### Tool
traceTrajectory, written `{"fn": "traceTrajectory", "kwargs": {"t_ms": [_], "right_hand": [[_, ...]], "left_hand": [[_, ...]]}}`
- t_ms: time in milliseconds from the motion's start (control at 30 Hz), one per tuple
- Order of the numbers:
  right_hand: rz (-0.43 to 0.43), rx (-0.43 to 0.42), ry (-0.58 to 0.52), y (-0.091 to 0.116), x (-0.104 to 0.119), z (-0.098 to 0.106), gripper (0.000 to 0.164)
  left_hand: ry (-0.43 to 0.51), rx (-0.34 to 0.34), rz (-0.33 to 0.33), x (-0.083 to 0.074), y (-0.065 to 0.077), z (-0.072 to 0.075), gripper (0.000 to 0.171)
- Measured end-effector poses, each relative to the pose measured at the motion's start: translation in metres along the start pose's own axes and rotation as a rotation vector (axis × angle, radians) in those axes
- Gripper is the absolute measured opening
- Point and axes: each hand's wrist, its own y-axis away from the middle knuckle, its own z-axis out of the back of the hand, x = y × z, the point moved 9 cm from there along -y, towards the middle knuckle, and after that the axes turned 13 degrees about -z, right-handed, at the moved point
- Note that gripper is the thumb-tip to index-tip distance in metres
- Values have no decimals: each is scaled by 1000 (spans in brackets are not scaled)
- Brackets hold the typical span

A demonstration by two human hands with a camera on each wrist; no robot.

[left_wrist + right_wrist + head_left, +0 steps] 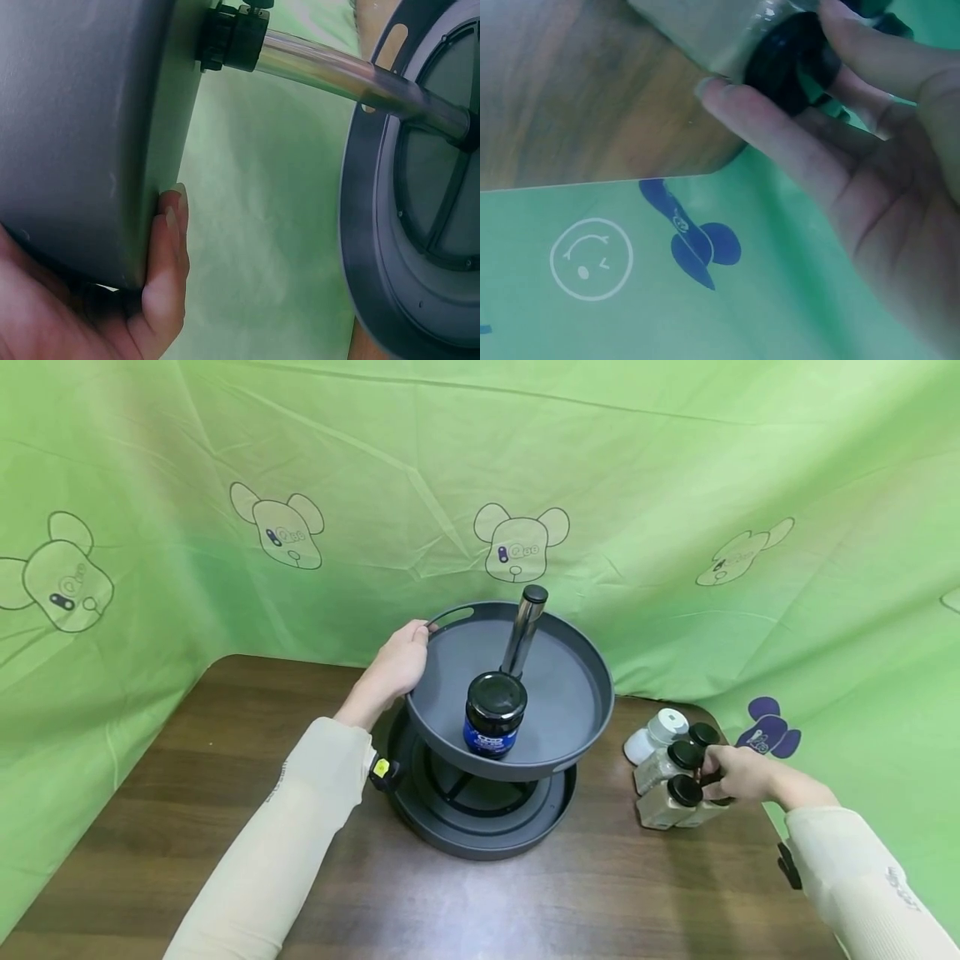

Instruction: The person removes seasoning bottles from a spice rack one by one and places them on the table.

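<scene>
My left hand grips the rim of a grey round upper tray beside its handle slot. From below, the left wrist view shows fingers curled under that tray's edge. On the tray stands a black-lidded jar with a blue label, in front of the metal post. At the table's right, my right hand reaches into a cluster of jars, its thumb and fingers around the black lid of a clear spice jar. The hand partly hides that jar.
Below the upper tray lies a wider grey lower tray on the wooden table. A white-capped bottle and several black-lidded spice jars stand close together near the right edge. A green printed curtain hangs behind.
</scene>
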Motion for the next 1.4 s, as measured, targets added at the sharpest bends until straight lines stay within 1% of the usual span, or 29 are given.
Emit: {"fn": "traceTrajectory", "kwargs": {"t_ms": [33, 67, 133, 200, 267, 333, 400, 567, 700, 800, 900, 1033, 1200, 1400], "right_hand": [[-17, 45, -29, 0, -1, -1, 28], [-46, 112, -81, 0, -3, -3, 28], [-116, 252, -185, 2, -7, -8, 25], [-190, 370, -263, 6, -9, -11, 25], [-239, 442, -289, 9, -10, -10, 30], [-250, 451, -263, 12, -10, -5, 37], [-261, 450, -240, 15, -9, 0, 44], [-265, 449, -219, 17, -5, 13, 50], [-238, 412, -220, 15, 0, 27, 68], [-206, 368, -217, 13, 4, 40, 75], [-123, 266, -174, 12, 13, 58, 71], [-49, 140, -131, 17, 27, 82, 67], [-23, 99, -165, 26, 42, 100, 66], [25, 36, -172, 39, 61, 120, 65]], "left_hand": [[0, 1, 0, 0, 0, 0, 43], [0, 1, 1, -1, -1, 0, 44], [1, 0, 2, -1, -1, 0, 44], [2, 3, 3, -2, -2, 0, 44], [5, 1, 7, -2, -2, 1, 44], [1, 6, 8, -2, -1, 0, 44], [-2, 11, 7, -2, -1, 0, 44], [-3, 10, 8, -2, -1, 0, 43], [-2, 9, 8, -2, -1, -1, 43], [0, 7, 9, -1, -1, -1, 44], [-4, 3, 11, 0, -1, 0, 44], [-3, 4, 13, 0, -1, -1, 44], [0, 8, 18, 0, -1, -1, 43], [0, 10, 11, 0, -1, -1, 44]]}}
